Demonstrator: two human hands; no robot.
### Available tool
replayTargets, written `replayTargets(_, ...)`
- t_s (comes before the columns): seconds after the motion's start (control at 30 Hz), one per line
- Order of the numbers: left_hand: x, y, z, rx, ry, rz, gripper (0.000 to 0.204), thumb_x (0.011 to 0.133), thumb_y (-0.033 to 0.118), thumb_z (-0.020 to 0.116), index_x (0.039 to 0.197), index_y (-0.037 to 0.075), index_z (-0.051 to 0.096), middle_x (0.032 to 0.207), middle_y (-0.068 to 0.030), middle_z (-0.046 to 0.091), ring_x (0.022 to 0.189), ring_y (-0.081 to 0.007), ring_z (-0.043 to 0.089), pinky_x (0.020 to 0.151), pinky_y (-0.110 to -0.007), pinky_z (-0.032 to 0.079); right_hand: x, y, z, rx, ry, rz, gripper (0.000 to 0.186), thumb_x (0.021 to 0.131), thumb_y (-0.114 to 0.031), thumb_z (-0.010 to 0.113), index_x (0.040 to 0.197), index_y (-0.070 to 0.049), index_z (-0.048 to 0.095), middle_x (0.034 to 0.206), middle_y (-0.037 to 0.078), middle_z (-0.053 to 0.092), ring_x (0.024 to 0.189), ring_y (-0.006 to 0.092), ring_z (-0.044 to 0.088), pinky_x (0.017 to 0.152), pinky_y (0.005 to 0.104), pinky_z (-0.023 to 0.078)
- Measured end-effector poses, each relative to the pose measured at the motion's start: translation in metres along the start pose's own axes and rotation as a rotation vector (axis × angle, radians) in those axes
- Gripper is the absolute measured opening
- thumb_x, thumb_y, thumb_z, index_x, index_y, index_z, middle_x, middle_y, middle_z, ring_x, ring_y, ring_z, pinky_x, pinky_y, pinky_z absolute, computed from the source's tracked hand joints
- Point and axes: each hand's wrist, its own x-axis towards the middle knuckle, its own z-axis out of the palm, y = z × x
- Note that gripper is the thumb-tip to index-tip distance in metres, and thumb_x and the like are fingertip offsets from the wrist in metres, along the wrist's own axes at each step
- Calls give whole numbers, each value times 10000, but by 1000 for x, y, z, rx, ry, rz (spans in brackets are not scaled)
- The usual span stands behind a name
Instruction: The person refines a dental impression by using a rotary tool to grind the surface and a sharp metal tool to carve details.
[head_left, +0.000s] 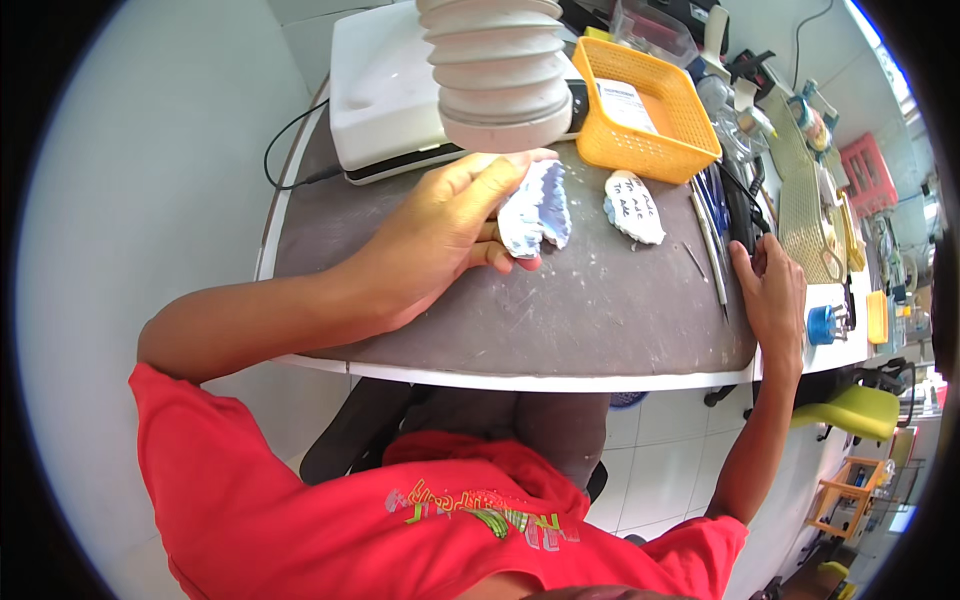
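My left hand (460, 225) grips an irregular white and pale-blue plaster-like piece (535, 210) beneath a white corrugated hose (495, 80). A second white piece with handwriting on top (632, 207) lies to its right on the grey mat (580, 310). At the right side, my right hand (770, 290) has its fingers curled on a black cylindrical tool (741, 215), beside several long thin tools (705, 230) and a small pin-like tool (695, 260).
A white boxy machine (385, 85) with a cable stands at the back left. A yellow basket (680, 125) sits behind the pieces. A mesh organiser (800, 215), blue cylinder (822, 325) and assorted items crowd the right. A green chair (850, 410) stands beyond the desk.
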Motion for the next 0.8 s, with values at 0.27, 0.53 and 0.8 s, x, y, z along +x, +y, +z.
replayTargets(0.27, 3, -6, -14, -47, -102, 1, 528, 1090, 391, 293, 1416, 16, 473, 839, -24, 538, 669, -99, 512, 588, -223, 421, -7, 2, -1, 1072, -60, 399, 395, 1038, -427, 520, 844, -87, 572, 668, -73, 413, 563, 18, 347, 486, 217, 255)
replayTargets(0.53, -1, 1, -15, -58, -180, -13, 542, 1075, 392, 259, 1244, -8, 584, 707, 4, 442, 583, -70, 367, 504, -219, 347, -20, -31, -2, 2150, -152, -26, 289, 1042, -303, 549, 923, -41, 524, 721, -17, 385, 543, 62, 296, 475, 221, 285)
replayTargets(0.8, -9, -2, -19, 187, -191, 95, 586, 1067, 449, 243, 1160, 20, 632, 658, 15, 440, 524, -61, 351, 470, -218, 318, -53, -89, -1, 1626, 80, -173, 583, 902, -450, 706, 1195, 35, 567, 860, 128, 601, 703, 255, 637, 590, 324, 485)
